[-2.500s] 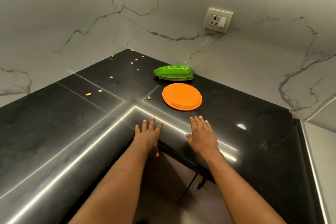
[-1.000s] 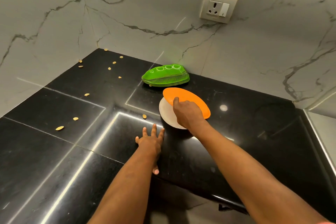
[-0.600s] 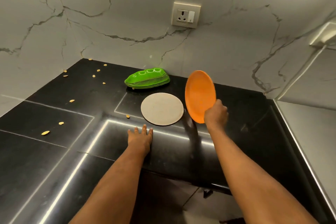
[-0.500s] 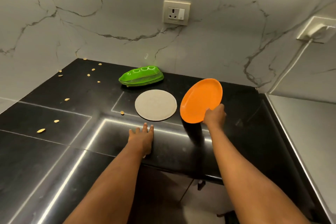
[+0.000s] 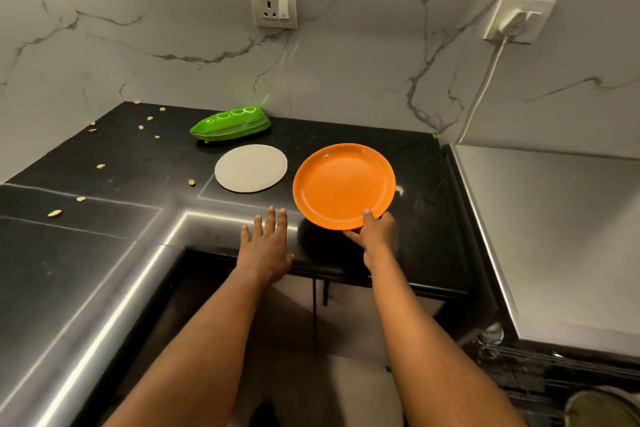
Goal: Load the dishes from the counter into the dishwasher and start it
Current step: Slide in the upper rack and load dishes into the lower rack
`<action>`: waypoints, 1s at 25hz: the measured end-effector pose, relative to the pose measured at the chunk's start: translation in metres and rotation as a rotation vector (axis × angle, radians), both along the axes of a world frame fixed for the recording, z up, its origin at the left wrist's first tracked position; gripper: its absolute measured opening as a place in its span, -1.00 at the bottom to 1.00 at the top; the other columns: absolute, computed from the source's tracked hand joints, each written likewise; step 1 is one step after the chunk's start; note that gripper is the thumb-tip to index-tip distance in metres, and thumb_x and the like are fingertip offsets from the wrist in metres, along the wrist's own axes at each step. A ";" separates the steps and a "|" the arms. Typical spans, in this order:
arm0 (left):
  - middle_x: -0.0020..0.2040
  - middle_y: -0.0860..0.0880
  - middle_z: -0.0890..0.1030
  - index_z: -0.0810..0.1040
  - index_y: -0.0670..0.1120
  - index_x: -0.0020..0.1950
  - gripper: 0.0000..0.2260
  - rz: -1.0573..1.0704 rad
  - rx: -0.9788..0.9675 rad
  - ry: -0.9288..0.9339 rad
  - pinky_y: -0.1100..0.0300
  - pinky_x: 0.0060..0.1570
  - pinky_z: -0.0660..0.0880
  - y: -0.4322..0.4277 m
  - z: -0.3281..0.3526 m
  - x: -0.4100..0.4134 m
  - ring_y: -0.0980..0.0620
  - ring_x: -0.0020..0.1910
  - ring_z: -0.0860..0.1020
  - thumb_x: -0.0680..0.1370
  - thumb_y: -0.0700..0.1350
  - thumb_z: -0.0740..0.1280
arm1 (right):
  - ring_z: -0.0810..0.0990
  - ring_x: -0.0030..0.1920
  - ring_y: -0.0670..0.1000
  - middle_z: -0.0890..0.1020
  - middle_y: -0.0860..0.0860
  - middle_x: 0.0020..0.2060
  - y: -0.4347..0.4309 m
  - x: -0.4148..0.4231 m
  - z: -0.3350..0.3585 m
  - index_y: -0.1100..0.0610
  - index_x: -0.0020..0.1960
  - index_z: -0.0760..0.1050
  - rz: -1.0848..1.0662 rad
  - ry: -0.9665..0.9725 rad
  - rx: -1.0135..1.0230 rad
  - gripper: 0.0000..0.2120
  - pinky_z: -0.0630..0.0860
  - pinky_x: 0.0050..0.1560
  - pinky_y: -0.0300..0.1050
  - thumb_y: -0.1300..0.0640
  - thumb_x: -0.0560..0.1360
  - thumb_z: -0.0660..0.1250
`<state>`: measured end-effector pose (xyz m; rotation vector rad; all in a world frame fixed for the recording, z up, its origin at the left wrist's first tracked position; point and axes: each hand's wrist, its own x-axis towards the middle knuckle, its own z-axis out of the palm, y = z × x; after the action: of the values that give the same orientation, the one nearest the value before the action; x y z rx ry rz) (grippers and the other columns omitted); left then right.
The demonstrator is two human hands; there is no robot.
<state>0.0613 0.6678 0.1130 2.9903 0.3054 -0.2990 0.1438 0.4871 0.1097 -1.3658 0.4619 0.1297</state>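
Right hand (image 5: 375,232) reaching forward, arm stretched out. Thumb on top of rim, fingers under, pinching orange plate (image 5: 343,185) by near edge. Plate up off black surface (image 5: 346,135), just past hand, tilted, hollow side facing up. Round, no long side.

Left hand (image 5: 265,246) flat, fingers straight and spread, palm down at surface edge, just left of right hand.

Pale round disc (image 5: 251,168) lying flat beyond left hand. Green leaf-shaped dishes (image 5: 230,123) stacked further back, long side running left to right.

Left grip (image 5: 265,246) flat, fingers (image 5: 270,220) straight; right grip (image 5: 375,236) pinches orange plate (image 5: 343,184).
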 end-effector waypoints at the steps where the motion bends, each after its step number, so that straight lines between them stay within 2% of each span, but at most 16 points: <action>1: 0.59 -0.13 -0.29 -0.32 -0.04 0.58 -0.17 0.005 -0.002 -0.013 -0.19 0.51 -0.14 -0.011 0.000 -0.009 -0.19 0.57 -0.20 0.62 0.09 0.25 | 0.54 0.14 0.18 0.48 0.11 0.20 -0.011 -0.009 -0.001 0.15 0.31 0.38 0.013 -0.002 0.011 -0.73 0.66 -0.18 0.05 0.16 0.63 0.20; 6: 0.58 -0.11 -0.33 -0.35 -0.04 0.58 -0.20 0.018 0.032 0.000 -0.18 0.50 -0.20 -0.062 -0.002 -0.065 -0.17 0.57 -0.25 0.63 0.15 0.19 | 0.52 0.10 0.15 0.48 0.09 0.16 -0.058 -0.060 -0.007 0.15 0.32 0.39 0.074 0.011 0.049 -0.75 0.63 -0.17 0.06 0.18 0.66 0.15; 13: 0.58 -0.07 -0.33 -0.34 0.00 0.58 -0.21 0.081 0.016 0.024 -0.17 0.49 -0.23 -0.099 0.007 -0.149 -0.15 0.57 -0.26 0.63 0.18 0.17 | 0.50 0.07 0.15 0.48 0.13 0.14 -0.103 -0.143 -0.015 0.20 0.35 0.39 0.065 0.032 -0.003 -0.71 0.58 -0.20 0.06 0.16 0.67 0.11; 21: 0.57 -0.06 -0.35 -0.34 0.00 0.58 -0.21 0.071 -0.037 0.019 -0.17 0.49 -0.25 -0.147 0.003 -0.268 -0.16 0.56 -0.28 0.63 0.17 0.18 | 0.54 0.10 0.17 0.49 0.11 0.15 -0.162 -0.270 -0.019 0.15 0.34 0.39 0.094 0.026 -0.044 -0.72 0.59 -0.32 -0.07 0.13 0.67 0.11; 25: 0.57 -0.08 -0.35 -0.34 0.00 0.58 -0.19 0.052 -0.074 0.090 -0.19 0.49 -0.24 -0.191 -0.009 -0.331 -0.17 0.56 -0.28 0.62 0.17 0.20 | 0.52 0.09 0.14 0.48 0.10 0.17 -0.209 -0.340 -0.027 0.16 0.36 0.37 0.126 0.070 -0.074 -0.71 0.63 -0.17 0.03 0.12 0.67 0.11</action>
<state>-0.2700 0.4765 0.1036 2.8961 0.3712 -0.4301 -0.1957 0.2785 0.0827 -1.4671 0.4426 0.2661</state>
